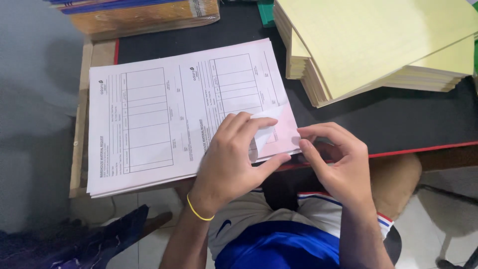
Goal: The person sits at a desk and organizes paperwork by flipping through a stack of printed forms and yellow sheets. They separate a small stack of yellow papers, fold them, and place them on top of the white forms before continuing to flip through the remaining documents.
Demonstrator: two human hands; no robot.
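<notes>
My left hand (231, 159) lies flat on the stack of printed forms (164, 117), fingers loosely curled, thumb and forefinger pinching up the top sheet's corner (266, 124) to peel it free; pink copy shows beneath. Right hand (338, 159) half closed at the stack's edge, holding the lower sheets down. Stack overhangs the near edge of the bench (398, 124). Yellow paper pile (378, 45) sits behind, apart.

The left hand (230, 158) covers the lower corner of the white forms (164, 114). The yellow paper stack (378, 45) and the wrapped bundle (144, 17) run off the top edge.
</notes>
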